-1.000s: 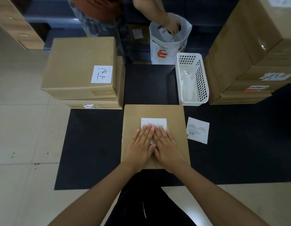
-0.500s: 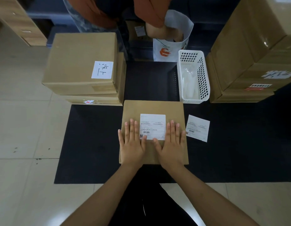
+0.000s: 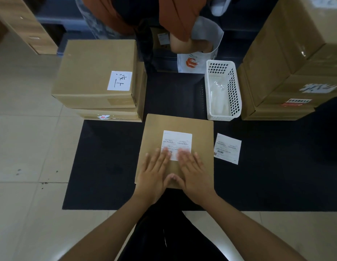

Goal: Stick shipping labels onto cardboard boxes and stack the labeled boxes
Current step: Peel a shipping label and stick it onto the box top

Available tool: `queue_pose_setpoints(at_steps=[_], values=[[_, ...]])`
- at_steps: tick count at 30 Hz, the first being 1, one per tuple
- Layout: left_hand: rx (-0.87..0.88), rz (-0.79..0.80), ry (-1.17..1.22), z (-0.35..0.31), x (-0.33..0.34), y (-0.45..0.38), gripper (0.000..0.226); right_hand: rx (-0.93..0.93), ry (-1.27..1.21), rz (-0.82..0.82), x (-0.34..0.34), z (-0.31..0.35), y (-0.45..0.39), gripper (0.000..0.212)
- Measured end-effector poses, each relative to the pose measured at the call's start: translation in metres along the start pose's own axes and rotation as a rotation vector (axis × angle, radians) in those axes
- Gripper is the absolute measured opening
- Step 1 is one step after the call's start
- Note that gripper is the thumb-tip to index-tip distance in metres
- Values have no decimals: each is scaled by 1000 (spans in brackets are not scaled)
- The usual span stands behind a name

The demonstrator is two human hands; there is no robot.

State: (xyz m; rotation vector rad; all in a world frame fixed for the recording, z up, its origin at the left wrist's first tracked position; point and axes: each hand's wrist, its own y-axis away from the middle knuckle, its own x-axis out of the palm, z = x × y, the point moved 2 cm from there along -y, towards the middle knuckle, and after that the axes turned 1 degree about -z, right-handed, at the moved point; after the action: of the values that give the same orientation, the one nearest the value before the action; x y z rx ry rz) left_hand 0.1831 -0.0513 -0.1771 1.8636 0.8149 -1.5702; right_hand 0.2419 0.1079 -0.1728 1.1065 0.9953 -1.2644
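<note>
Head view: the left hand (image 3: 156, 173) and the right hand (image 3: 194, 173) lie flat, palms down, on top of a flat cardboard box (image 3: 198, 140), fingers straight and slightly spread, with the thumbs nearly meeting between them near the box's near edge. The fingertips of both hands, blurred, rest on the lower edge of a white shipping label (image 3: 178, 141) stuck on the middle of the box top; neither hand grips anything. The box sits on a black mat (image 3: 107, 157) laid over a pale tiled floor (image 3: 26, 147). Just right of the box, a second label (image 3: 228, 148) lies loose on the mat, slightly tilted, close to the box's edge but whether it touches cannot be told. Beyond the box's far right corner stands a white perforated basket (image 3: 234, 91) holding clear plastic. Far left of the box is a stack of two cardboard boxes (image 3: 88, 72), the upper one bearing a white handwritten sticker (image 3: 119, 81). Far right of the box rises a taller pile of cartons (image 3: 288, 63). Straight beyond the box, another person in an orange sleeve (image 3: 182, 19) reaches into a white bag (image 3: 201, 57) with an orange logo.
</note>
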Motion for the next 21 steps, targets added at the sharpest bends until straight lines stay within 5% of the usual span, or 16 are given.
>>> queue_pose_setpoints(at_steps=[3, 6, 12, 14, 17, 21], values=[[-349, -48, 82, -4, -3, 5, 59, 419, -33, -63, -3, -11, 6, 73], [-534, -62, 136, -15, -1, 9, 64, 562, -81, -31, -4, -14, 9, 79], [-463, -45, 271, -7, -10, 13, 66, 558, -353, -70, -11, -14, 11, 78], [-406, -91, 409, 9, -19, 17, 62, 644, -491, -159, -18, -18, 14, 76], [-655, -164, 831, 36, -24, 16, 62, 853, -636, -275, -19, -28, 17, 72], [-839, -7, 1220, 36, -16, 13, 70, 917, -797, -234, -9, -25, 21, 66]])
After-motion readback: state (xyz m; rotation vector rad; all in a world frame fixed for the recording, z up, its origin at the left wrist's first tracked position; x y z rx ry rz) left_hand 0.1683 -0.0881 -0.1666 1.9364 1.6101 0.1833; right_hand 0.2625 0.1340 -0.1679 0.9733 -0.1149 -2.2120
